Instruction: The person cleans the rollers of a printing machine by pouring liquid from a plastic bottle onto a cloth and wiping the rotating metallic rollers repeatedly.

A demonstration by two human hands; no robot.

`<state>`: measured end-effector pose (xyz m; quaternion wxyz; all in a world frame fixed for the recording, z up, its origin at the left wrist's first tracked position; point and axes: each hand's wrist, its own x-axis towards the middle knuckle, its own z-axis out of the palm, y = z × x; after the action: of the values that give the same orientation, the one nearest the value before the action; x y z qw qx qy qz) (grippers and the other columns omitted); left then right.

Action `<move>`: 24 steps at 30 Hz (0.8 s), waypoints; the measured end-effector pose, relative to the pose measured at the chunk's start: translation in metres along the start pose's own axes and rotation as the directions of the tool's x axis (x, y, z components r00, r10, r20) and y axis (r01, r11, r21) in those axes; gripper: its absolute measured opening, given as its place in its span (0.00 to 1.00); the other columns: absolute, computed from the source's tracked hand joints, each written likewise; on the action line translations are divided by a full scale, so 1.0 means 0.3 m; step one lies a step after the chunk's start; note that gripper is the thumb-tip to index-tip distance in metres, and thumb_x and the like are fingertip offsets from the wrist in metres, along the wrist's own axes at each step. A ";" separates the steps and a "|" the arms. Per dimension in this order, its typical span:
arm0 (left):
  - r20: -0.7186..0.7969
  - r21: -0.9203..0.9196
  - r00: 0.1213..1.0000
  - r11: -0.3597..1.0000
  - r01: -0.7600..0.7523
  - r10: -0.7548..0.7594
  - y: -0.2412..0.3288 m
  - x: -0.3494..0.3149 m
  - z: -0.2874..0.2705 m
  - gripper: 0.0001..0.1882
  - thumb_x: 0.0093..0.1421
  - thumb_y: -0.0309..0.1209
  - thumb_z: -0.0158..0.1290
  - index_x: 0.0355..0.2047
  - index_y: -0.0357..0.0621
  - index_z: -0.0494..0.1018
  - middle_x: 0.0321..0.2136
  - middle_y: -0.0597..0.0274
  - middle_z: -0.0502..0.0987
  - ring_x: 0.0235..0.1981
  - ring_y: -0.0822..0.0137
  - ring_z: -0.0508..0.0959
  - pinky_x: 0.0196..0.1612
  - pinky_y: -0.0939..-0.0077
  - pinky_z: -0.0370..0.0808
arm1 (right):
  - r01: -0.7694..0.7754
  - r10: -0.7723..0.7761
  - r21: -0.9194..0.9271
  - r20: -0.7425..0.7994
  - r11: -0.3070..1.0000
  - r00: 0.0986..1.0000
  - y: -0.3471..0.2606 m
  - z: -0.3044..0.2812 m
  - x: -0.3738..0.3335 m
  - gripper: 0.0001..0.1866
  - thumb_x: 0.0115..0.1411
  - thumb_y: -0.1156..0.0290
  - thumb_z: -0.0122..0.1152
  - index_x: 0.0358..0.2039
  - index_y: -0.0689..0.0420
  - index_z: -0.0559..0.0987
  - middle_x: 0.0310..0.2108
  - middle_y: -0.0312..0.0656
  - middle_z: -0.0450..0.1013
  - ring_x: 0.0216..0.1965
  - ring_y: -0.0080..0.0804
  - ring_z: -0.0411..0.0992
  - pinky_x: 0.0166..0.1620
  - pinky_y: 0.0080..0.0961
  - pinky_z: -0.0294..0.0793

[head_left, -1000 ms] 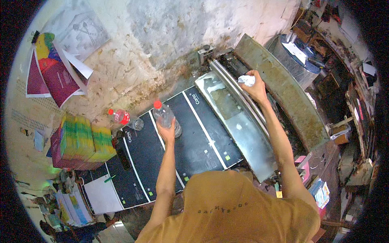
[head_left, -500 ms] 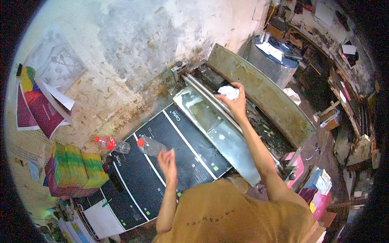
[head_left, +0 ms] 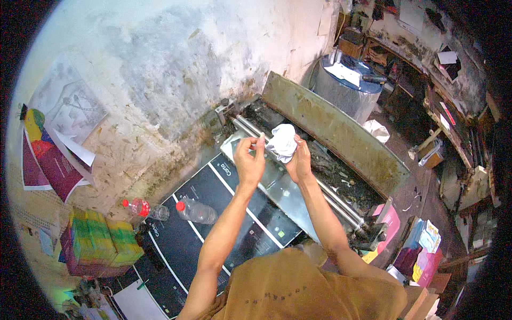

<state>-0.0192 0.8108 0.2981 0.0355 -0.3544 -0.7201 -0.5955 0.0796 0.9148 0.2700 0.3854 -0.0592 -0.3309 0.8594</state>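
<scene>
My right hand (head_left: 300, 160) is closed around the right side of a crumpled white wad (head_left: 282, 143), cloth or paper, I cannot tell which. At the wad's left edge my left hand (head_left: 250, 161) has its thumb and fingertips drawn together in a pinch. Whether a bit of the wad is between them does not show. Both hands are raised over a machine with long metal rollers (head_left: 338, 201) and a shiny metal tray (head_left: 290, 198) in front of them. Two clear plastic bottles with red caps, one nearer (head_left: 196, 212) and one farther left (head_left: 145, 208), lie left of my left forearm.
Dark printed sheets (head_left: 181, 234) with white stripes cover the surface at left. A stack of green and yellow bundles (head_left: 104, 240) stands beside the wall. Behind the rollers rises a long metal panel (head_left: 336, 125), with a blue-topped drum (head_left: 346, 88) beyond it.
My left hand has gone up and right from beside the bottle to the wad. My right hand has moved slightly left and down, and the wad looks larger, more spread out.
</scene>
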 end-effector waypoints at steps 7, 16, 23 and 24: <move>0.155 0.025 0.899 0.908 -0.418 0.410 0.038 0.039 -0.094 0.10 0.53 0.30 0.62 0.34 0.40 0.76 0.37 0.57 0.78 0.42 0.59 0.76 0.48 0.66 0.71 | -0.149 0.175 -0.179 0.145 0.973 0.974 -0.031 0.048 -0.039 0.39 0.44 0.76 0.51 0.62 0.64 0.60 0.53 0.42 0.66 0.56 0.31 0.66 0.59 0.27 0.65; 0.087 0.021 0.874 0.876 -0.482 0.478 0.072 0.116 -0.154 0.12 0.59 0.31 0.56 0.23 0.37 0.72 0.40 0.57 0.75 0.41 0.65 0.74 0.47 0.71 0.69 | -0.224 0.231 -0.057 0.214 0.973 0.949 -0.035 0.093 -0.009 0.26 0.54 0.71 0.53 0.56 0.62 0.67 0.46 0.42 0.73 0.46 0.31 0.74 0.50 0.31 0.75; -0.071 0.072 0.934 0.936 -0.345 0.350 0.133 0.237 -0.098 0.16 0.60 0.34 0.58 0.21 0.35 0.70 0.18 0.54 0.68 0.19 0.65 0.67 0.25 0.69 0.65 | 0.099 -0.095 0.175 -0.030 0.980 0.995 0.052 0.281 0.053 0.27 0.70 0.46 0.37 0.53 0.57 0.70 0.48 0.39 0.73 0.51 0.32 0.72 0.57 0.33 0.68; -0.142 0.078 0.904 0.915 -0.395 0.403 0.126 0.244 -0.074 0.16 0.59 0.33 0.58 0.21 0.35 0.70 0.16 0.52 0.66 0.18 0.63 0.66 0.25 0.67 0.64 | 0.212 -0.194 0.172 -0.114 0.962 0.974 0.055 0.344 0.051 0.24 0.70 0.48 0.38 0.49 0.56 0.72 0.46 0.38 0.74 0.49 0.29 0.72 0.54 0.29 0.70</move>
<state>-0.0613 0.8268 0.3706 0.2210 -0.4457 -0.6413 -0.5841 0.0218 0.8635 0.3422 0.4907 -0.0305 -0.2360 0.8382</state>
